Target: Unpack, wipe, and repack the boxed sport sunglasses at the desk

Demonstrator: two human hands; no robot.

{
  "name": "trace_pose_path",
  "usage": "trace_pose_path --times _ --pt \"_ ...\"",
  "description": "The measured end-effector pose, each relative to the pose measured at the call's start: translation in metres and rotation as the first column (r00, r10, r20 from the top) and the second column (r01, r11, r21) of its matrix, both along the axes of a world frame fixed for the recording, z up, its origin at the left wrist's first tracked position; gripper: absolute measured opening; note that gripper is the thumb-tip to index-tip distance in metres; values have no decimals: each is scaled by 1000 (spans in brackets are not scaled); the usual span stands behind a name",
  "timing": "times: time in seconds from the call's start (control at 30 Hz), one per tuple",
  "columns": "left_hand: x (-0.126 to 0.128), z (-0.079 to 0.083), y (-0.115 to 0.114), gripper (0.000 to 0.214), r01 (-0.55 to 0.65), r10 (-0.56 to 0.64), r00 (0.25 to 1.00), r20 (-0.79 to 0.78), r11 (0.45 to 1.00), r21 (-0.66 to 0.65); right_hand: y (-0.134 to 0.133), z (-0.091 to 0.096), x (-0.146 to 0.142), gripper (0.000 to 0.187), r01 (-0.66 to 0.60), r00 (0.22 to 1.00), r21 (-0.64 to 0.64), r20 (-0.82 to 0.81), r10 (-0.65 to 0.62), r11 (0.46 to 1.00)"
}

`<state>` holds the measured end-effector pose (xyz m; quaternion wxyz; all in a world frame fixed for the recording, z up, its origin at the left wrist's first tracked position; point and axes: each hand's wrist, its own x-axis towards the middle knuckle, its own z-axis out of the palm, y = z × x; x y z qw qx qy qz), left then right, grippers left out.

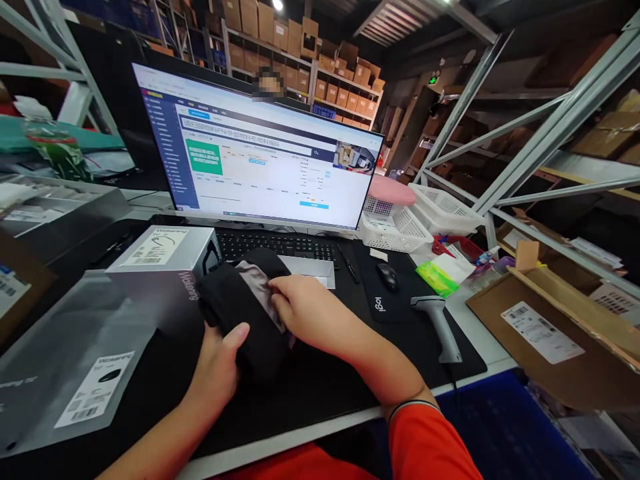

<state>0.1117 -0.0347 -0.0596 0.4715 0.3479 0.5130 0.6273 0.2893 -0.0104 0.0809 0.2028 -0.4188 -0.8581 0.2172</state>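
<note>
A black, soft-looking pouch (233,300) is held above the desk in front of me, with pale grey fabric (257,283) showing along its opening. My left hand (220,357) grips its lower left side, thumb in front and the other fingers mostly hidden behind it. At the opening, my right hand (297,303) has its fingers closed on the grey fabric. Whatever lies inside the pouch is hidden. Just left of it stands a grey box (150,287) with a white label on top. A clear plastic bag (105,327) with a printed label lies at the left.
Behind the pouch are a keyboard (280,245) and a monitor (260,180). A mouse (387,277) and a barcode scanner (440,327) rest on the right. White baskets (395,230) stand farther back. An open cardboard box (550,333) is at the far right, a bottle (55,143) far left.
</note>
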Motion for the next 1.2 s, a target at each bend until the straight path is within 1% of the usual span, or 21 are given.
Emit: trace_pose_path --times 0.03,0.07,0.17,0.2,0.27,0.33,0.43,0.5,0.53,0.6,0.63,0.7,0.8,0.87,0.9,0.93,1.0,1.07,1.1,1.13,1.2 --pt "3 0 -4 82 16 -15 998 60 1000 -16 2 0 -3 16 43 999 9 28 -43 999" --pt "7 -1 -9 84 35 -31 993 112 999 -34 5 -1 -4 20 73 996 18 52 -74 997" --pt "16 -3 -23 89 78 -60 976 210 994 -79 12 -3 -3 51 116 985 76 122 -124 990" --pt "19 -4 -27 90 89 -67 972 226 992 -88 13 -5 -3 57 118 979 100 154 -133 988" --pt "24 -6 -31 93 114 -85 960 267 989 -93 12 -10 -7 61 107 966 143 220 -137 984" --pt "28 -8 -33 93 137 -105 944 312 987 -84 12 -17 -14 55 90 950 177 279 -138 980" --pt "34 -8 -34 87 142 -112 916 384 989 -51 20 -23 -19 26 65 938 193 324 -126 979" --pt "37 -5 -35 82 128 -101 897 431 991 -34 31 -23 -13 10 10 957 142 287 -50 990" --pt "37 -3 -36 80 118 -89 887 453 992 -35 37 -23 -9 9 -32 969 96 246 7 995" --pt "38 1 -35 79 94 -51 876 479 993 -66 47 -21 1 24 -104 984 -13 144 105 994" --pt "38 3 -35 79 83 -30 875 483 992 -90 51 -20 5 29 -126 986 -59 99 131 990" --pt "37 6 -33 80 77 1 875 484 987 -142 56 -20 10 33 -139 989 -108 41 144 984" --pt "37 8 -30 78 109 8 871 491 972 -210 63 -22 13 30 -162 987 -162 -23 160 973" --pt "35 7 -28 70 135 10 867 498 958 -254 69 -26 16 24 -202 978 -270 -113 177 942" --pt "33 5 -27 64 141 17 865 501 951 -275 72 -27 18 22 -228 969 -345 -176 176 910" --pt "31 2 -26 57 141 29 864 502 944 -298 76 -28 20 22 -259 954 -423 -251 163 868" --pt "25 -3 -24 45 125 70 864 498 929 -347 83 -31 23 30 -339 905 -557 -413 100 758" --pt "20 -9 -24 41 106 112 865 489 912 -396 86 -32 23 42 -409 849 -632 -528 21 658" --pt "18 -10 -24 41 99 129 865 485 904 -416 86 -33 22 46 -428 828 -649 -561 -15 629" --pt "18 -11 -25 41 94 141 864 483 897 -431 86 -35 20 49 -435 814 -659 -579 -45 613" --pt "20 -10 -26 39 94 155 862 483 888 -451 84 -37 16 50 -432 790 -665 -605 -100 610"
